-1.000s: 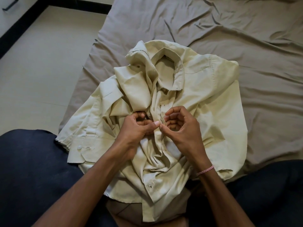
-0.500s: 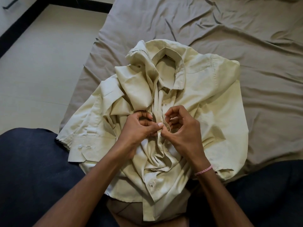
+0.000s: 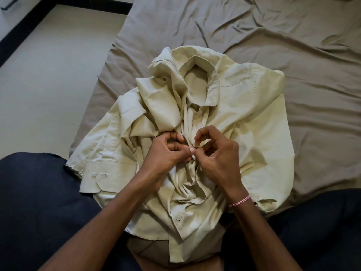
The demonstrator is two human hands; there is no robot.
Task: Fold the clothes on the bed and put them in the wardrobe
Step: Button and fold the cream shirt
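A pale yellow shirt [image 3: 244, 106] lies on the bed [image 3: 312, 55], near the front edge and right in front of the person. It lies face up, with the collar on the far side. It is very crumpled, and one sleeve is bunched up on the left side.

The left hand [image 3: 166, 153] and the right hand [image 3: 218, 155] meet over the middle of the shirt. Both hands have curled fingers and pinch the front strip of the shirt, where the buttons go. The fingertips of the two hands touch. It looks like the person is doing up a button, but the fingers hide it. Another button [image 3: 178, 218] shows lower down on the front.

I think the task is only at its start. The shirt is not folded yet. Its front needs to be closed first. Then it must be laid flat and folded. After that it must go in the wardrobe, which does not show here. I see no folded pile anywhere.
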